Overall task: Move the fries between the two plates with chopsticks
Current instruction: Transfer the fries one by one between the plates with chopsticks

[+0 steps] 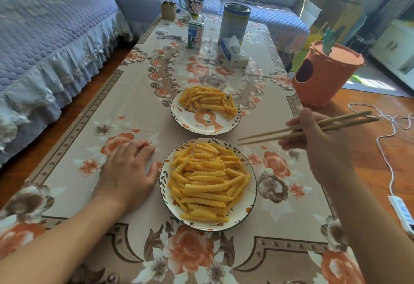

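Heaping both plates (246, 214), golden crinkle-cut fries (207, 180)

Near plate (252, 196) of fries (207, 181) before far plate (205, 128); carton (195, 35), can (234, 23) behind.

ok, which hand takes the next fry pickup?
Right hand: it already holds the wooden chopsticks, tips open beside the near plate of crinkle-cut fries. Left hand lies flat on the floral tablecloth.
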Demonstrator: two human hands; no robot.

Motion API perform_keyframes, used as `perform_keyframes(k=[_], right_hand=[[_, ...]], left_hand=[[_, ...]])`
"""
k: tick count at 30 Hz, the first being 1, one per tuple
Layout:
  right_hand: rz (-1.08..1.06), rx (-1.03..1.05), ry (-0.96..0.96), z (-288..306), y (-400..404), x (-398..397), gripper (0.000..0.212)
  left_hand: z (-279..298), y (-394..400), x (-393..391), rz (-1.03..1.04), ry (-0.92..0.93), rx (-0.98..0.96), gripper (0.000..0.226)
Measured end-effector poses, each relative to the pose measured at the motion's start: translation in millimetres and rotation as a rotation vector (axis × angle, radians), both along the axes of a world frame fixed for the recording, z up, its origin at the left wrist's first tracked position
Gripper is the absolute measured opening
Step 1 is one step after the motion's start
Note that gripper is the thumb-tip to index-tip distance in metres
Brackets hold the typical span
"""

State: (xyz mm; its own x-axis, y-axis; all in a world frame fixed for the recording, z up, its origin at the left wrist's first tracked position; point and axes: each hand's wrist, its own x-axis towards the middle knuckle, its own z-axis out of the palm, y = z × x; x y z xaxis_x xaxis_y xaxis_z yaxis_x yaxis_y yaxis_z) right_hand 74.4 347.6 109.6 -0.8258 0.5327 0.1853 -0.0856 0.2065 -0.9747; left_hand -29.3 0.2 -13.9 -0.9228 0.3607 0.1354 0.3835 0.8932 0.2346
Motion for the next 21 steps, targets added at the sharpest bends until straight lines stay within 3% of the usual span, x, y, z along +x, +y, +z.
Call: perform_keyframes(k=[5, 11, 18, 21], right_hand=[[-0.027, 0.190, 0.011, -11.4, -8.6, -56.6, 0.022], [-0.072, 0.490, 0.010, -24.1, -20.9, -107.2, 0.029], [-0.165, 0.293, 0.025, -5.2, -23.6, -85.4, 0.031], [-0.078, 0.188, 0.015, 16.7, -23.6, -46.8, 0.037]], left_hand=[[0.1, -0.6, -0.8, -0.004, -0.009, 0.015, 0.055], [0.8, -0.6, -1.1, -0.001, -0.026, 0.002, 0.054], [1.6, -1.2, -1.5, 0.001, -0.034, 0.007, 0.056], [1.4, -1.3, -1.2, 0.004, -0.034, 0.007, 0.055]])
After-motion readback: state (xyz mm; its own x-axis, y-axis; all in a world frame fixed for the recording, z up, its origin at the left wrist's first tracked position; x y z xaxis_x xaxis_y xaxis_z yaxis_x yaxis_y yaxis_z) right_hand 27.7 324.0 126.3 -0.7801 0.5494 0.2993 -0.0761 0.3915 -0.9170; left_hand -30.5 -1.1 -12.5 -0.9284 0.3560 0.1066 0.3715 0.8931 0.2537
